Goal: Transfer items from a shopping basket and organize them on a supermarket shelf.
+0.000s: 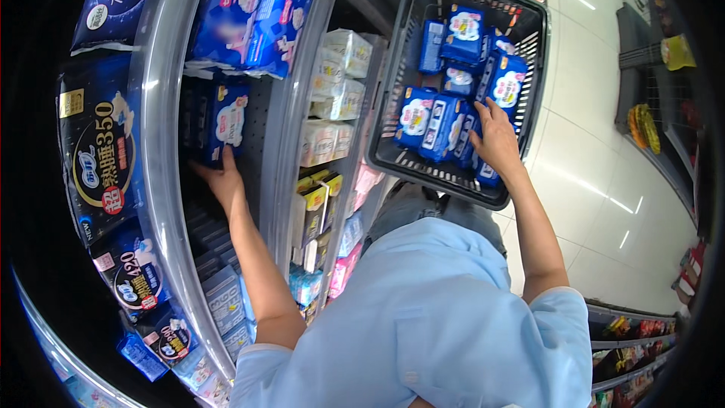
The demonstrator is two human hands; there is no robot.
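Note:
My left hand (pixel 222 178) reaches into a shelf compartment, its fingers against the lower end of a blue sanitary pad pack (pixel 229 122) that stands there; whether it grips the pack cannot be told. Inside a black plastic basket (pixel 453 181) lie several blue packs of similar look, some flat, some on edge. My right hand (pixel 494 136) is over the basket's right side, fingers spread and touching or just above the packs, close to a blue pack (pixel 506 88) with a white cloud-shaped print. The tips of some left fingers are hidden in the shelf's shade.
Large dark-blue pad bags (pixel 99 153) fill the shelf at the left. Bigger blue packs (pixel 243 17) stand above my left hand. Clear plastic shelf edges (pixel 161 124) run beside the left arm. White packs (pixel 334 79) sit on a farther shelf. Right of the basket is tiled floor (pixel 578 164).

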